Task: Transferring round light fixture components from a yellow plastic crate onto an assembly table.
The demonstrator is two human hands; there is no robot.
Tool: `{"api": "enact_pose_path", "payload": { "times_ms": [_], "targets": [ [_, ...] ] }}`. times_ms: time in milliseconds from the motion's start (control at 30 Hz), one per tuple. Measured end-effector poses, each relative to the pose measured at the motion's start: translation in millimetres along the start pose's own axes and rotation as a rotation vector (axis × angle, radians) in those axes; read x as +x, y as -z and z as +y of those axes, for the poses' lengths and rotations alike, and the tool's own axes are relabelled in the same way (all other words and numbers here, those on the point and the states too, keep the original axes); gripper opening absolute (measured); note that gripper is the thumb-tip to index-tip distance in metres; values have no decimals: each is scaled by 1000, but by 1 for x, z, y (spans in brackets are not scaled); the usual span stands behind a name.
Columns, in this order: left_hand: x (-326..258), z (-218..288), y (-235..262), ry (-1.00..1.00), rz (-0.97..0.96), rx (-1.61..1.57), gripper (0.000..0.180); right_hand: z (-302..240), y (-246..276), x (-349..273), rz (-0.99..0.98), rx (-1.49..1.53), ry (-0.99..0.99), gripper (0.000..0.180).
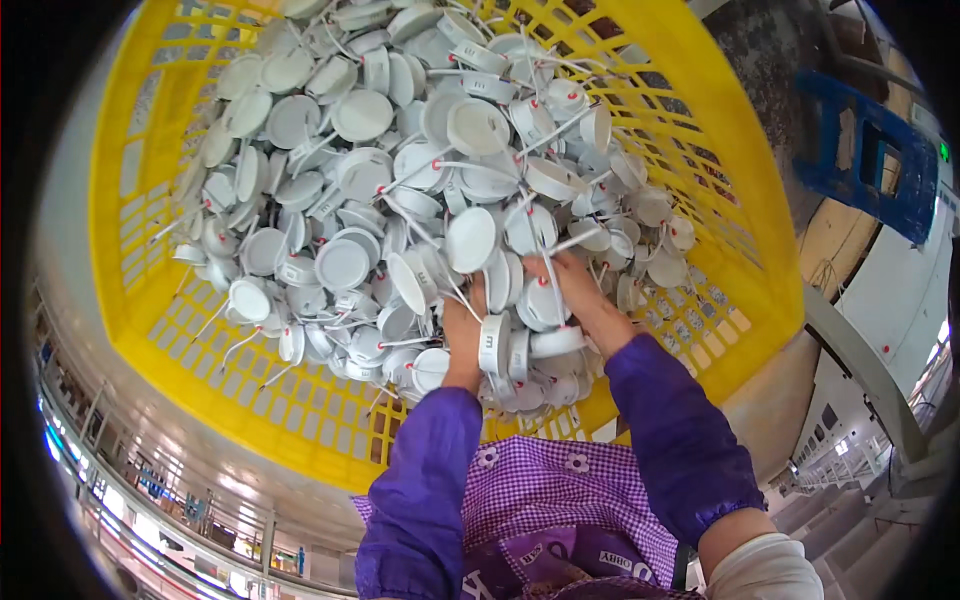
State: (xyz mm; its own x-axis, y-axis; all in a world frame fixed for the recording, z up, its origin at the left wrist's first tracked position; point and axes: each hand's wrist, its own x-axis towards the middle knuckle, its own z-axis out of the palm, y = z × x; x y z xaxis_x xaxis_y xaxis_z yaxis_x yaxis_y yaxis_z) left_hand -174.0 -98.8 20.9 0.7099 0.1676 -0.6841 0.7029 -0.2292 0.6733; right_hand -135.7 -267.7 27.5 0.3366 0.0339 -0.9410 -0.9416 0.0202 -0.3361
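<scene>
Both hands (pixel 520 305) sunk wrist-deep — white discs (pixel 400 180).

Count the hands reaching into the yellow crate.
2. The left hand is sunk among the white round parts near the crate's front edge; the right hand lies beside it. Both are partly hidden by the parts.

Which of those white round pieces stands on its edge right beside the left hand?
The white round piece just right of the left hand: it shows its rim side-on, while most others show flat faces.

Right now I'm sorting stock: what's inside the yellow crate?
The yellow crate holds a heap of white round lamp housings with wires; both hands are buried among them, and deeper layers are covered.
</scene>
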Motion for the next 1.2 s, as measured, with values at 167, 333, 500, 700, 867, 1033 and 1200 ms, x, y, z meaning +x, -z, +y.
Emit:
{"api": "enact_pose_path", "payload": {
  "times_ms": [167,333,500,700,867,1033,1200],
  "targets": [
    [-67,39,30,54,-15,-194,39,-30,-21,-81,-110,232,43,41],
    [-130,107,70,-16,45,-113,36,-67,-35,-164,-131,210,110,43],
    [-188,155,117,-474,253,596,28,-124,-41,-276,-251,254,193,49],
    [-279,402,135,-512,6,97,34,-231,-6,-449,-375,432,527,47],
    [-366,560,101,-628,-353,-388,40,-313,70,-587,-189,600,869,43],
    [-299,730,-36,-1271,-89,479,30,-405,208,-605,-252,771,1280,33],
    [-261,880,-150,-1351,-300,700,32,-510,326,-577,57,738,1235,39]
  ]
}}
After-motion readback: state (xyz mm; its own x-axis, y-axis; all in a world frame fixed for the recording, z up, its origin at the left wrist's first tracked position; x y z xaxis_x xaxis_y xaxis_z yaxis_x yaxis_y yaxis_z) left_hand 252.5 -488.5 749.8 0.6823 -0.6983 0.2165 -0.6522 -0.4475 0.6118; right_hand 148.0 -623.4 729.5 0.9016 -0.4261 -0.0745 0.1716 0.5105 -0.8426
